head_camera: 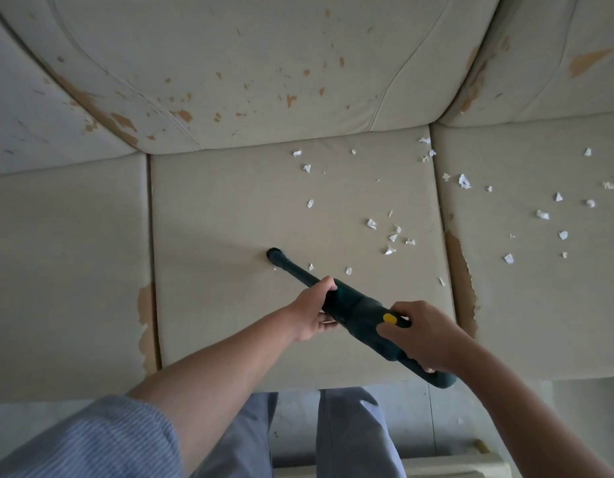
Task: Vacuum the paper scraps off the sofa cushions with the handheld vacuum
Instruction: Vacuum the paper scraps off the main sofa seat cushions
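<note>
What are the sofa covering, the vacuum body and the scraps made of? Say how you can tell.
Sofa covering: probably faux leather, matte beige; it is peeling in flakes to a tan backing.
Vacuum body: seemingly hard plastic, smooth dark teal, with a yellow button.
Scraps: thin white paper, torn and crumpled.

I'm over a beige sofa (91,270), its covering peeled to orange-brown patches along the seams. My landmark is the middle seat cushion (229,201). On it, the vacuum's round nozzle (273,254) presses down near the centre. Paper scraps (391,236) lie scattered over its right half, a few small bits just beside the nozzle. Right of the middle cushion, the neighbouring seat cushion (526,305) carries more white scraps (543,214). Left of it, another seat cushion (64,322) shows flaked edges.
</note>
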A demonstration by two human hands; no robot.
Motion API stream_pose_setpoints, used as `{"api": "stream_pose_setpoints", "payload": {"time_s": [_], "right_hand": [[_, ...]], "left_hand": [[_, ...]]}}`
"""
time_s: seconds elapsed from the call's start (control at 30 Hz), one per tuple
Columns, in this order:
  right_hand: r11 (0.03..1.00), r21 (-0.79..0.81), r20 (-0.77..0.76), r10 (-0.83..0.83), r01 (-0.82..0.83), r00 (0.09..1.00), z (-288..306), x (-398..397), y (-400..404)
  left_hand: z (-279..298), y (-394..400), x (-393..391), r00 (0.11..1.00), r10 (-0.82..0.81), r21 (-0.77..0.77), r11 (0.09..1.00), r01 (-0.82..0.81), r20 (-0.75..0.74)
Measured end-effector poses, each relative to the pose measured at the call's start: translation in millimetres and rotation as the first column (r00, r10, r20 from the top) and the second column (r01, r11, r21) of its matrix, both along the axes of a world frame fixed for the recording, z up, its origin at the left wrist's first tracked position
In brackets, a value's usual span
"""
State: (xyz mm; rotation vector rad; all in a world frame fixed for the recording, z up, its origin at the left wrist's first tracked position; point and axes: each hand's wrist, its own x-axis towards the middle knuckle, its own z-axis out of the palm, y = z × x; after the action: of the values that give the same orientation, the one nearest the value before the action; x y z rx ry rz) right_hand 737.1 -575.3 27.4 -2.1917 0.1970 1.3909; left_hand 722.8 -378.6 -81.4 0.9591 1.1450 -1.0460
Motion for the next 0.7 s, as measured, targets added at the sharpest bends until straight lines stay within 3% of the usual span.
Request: {"api": "stream_pose_setpoints", "payload": {"time_s": [0.17,0.3,0.37,0.5,0.7], "right_hand": [[0.999,0.004,-0.06,-0.035,0.035,0.998,-1.0,3.4,-11.1],[0.999,0.002,0.014,0.045,-0.045,0.999,-1.7,2.6,-19.8],[1.0,0.012,0.055,-0.003,0.002,0.998,-5.1,1.0,-22.9],[0.965,0.085,0.122,-0.257,0.248,0.959,-11.1,7.6,-15.4],[0.92,0.089,0.247,-0.391,0.381,0.887,-33.4,51.7,13.7]], "left_hand": [[0.2,-5.2,-2.5,0.997,-0.039,-0.003,0.999,0.039,-0.068],[-0.8,-9.3,-5.3,0.997,0.009,-0.025,1.0,-0.011,-0.071],[-3.2,-12.3,0.4,1.0,0.028,0.001,1.0,-0.028,0.009],[-5.0,-20.1,43.1,0.971,0.011,0.07,0.997,-0.029,0.24],[-19.5,-24.5,121.4,0.95,-0.059,0.174,0.985,0.006,0.306]]}}
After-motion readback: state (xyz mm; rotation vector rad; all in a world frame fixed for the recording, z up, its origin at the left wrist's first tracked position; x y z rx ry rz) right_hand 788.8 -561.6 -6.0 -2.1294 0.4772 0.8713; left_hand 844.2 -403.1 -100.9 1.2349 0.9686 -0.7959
